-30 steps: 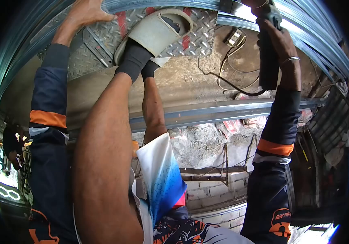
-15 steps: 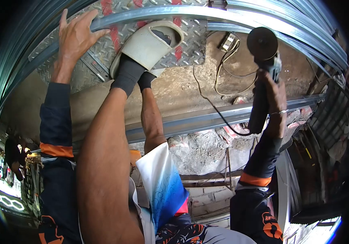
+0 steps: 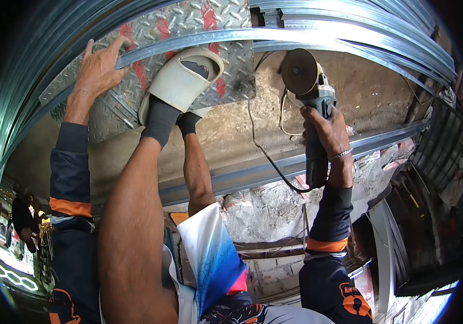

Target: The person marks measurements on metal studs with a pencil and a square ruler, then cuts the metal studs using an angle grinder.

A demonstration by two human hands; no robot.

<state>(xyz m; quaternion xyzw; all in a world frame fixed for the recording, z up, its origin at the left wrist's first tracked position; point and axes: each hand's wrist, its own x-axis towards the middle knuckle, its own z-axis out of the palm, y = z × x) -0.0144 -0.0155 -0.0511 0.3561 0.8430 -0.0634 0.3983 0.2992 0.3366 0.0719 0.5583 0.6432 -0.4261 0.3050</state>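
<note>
My left hand [image 3: 99, 73] lies over a long galvanized metal channel [image 3: 166, 47], thumb on the near side and fingers across it. The channel runs over a diamond-pattern steel plate [image 3: 237, 70] with red paint stripes. In my right hand [image 3: 329, 129] is an angle grinder [image 3: 316, 154], held by its body with the dark disc [image 3: 299, 71] facing up. The disc is to the right of the plate, apart from the channel. A beige slipper [image 3: 180, 81] on my foot rests on the plate, its toe close to the channel.
More metal channels [image 3: 393, 40] lie bundled along the far side and curve down the left. A black power cord [image 3: 266, 156] loops from the grinder. Other metal lengths [image 3: 274, 164] cross behind my legs, beside rough concrete rubble [image 3: 264, 208].
The grinder has moved left, closer to the plate, and its disc has tilted more toward view. My left hand stays at the channel, its fingers bent more. The whole view has shifted slightly.
</note>
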